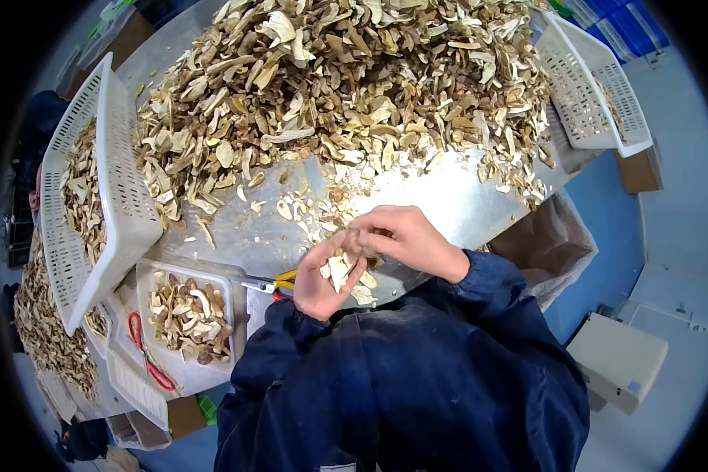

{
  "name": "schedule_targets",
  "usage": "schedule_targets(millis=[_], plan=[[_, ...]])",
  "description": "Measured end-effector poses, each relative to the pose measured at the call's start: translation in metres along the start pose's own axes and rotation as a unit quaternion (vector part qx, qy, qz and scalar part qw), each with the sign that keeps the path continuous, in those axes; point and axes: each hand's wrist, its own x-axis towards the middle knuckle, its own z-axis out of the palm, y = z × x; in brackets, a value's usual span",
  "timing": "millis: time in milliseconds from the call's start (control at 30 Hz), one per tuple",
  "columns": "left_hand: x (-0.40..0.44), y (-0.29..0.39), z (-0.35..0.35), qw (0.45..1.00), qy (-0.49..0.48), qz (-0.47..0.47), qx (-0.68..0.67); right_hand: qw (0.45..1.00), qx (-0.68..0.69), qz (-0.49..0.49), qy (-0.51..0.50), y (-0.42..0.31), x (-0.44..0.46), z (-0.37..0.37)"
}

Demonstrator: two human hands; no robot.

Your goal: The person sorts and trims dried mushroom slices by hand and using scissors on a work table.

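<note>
Palm up near the table's front edge, my left hand (316,285) holds several pale dried slices (338,270), its fingers curled round them. Over its fingertips, my right hand (414,238) has its thumb and fingers pressed together on a small brownish piece, partly hidden by the fingers. Small slices and crumbs (315,212) lie on the metal table (252,228) just beyond both hands. A large heap of dried slices (354,86) rises behind them. Beside my left wrist are scissors with yellow and red handles (283,281).
At the left stand a tall white perforated basket (126,181) with slices, a white tray (230,315) of slices and red-handled scissors (138,330). Another white basket (578,86) is at the back right. A lined bin (554,244) sits beyond the right table edge.
</note>
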Motion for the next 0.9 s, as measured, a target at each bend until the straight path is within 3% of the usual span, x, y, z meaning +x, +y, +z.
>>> schedule_targets(millis=[100, 167, 267, 367, 467, 500, 567, 633, 700, 733, 833, 867, 900], plan=[[0.002, 0.001, -0.013, 0.998, -0.055, 0.018, 0.009, 0.981, -0.127, -0.052, 0.139, 0.041, 0.03, -0.016], [0.005, 0.004, -0.022, 0.993, -0.12, 0.003, -0.004, 0.917, -0.346, -0.035, 0.194, 0.072, 0.053, -0.043], [0.003, 0.005, -0.025, 0.981, -0.187, -0.04, -0.035, 0.855, -0.474, -0.041, 0.206, 0.1, 0.059, -0.058], [0.003, 0.003, -0.021, 0.984, -0.172, -0.045, -0.026, 0.87, -0.467, -0.051, 0.152, 0.107, 0.049, -0.057], [0.006, 0.001, -0.022, 0.985, -0.158, -0.058, -0.037, 0.957, -0.227, -0.049, 0.171, 0.097, 0.04, -0.065], [0.007, 0.001, -0.024, 0.984, -0.158, -0.065, -0.042, 0.979, -0.105, 0.033, 0.171, 0.098, 0.04, -0.072], [0.008, 0.0, -0.024, 0.984, -0.159, -0.071, -0.04, 0.957, 0.145, 0.192, 0.161, 0.105, 0.047, -0.09], [0.008, -0.002, -0.021, 0.984, -0.161, -0.071, -0.025, 0.962, -0.101, 0.133, 0.218, 0.105, 0.062, -0.079], [0.008, -0.003, -0.02, 0.984, -0.161, -0.069, -0.021, 0.91, -0.332, 0.115, 0.219, 0.101, 0.076, -0.066], [0.007, -0.003, -0.02, 0.985, -0.16, -0.066, -0.021, 0.898, -0.362, 0.175, 0.18, 0.096, 0.082, -0.06], [0.006, -0.001, -0.024, 0.982, -0.171, -0.071, -0.033, 0.925, -0.331, 0.117, 0.146, 0.093, 0.08, -0.06], [0.005, 0.0, -0.026, 0.982, -0.169, -0.07, -0.039, 0.959, -0.22, 0.091, 0.156, 0.098, 0.077, -0.066], [0.005, 0.001, -0.028, 0.982, -0.167, -0.071, -0.044, 0.983, -0.063, 0.13, 0.115, 0.094, 0.073, -0.077]])
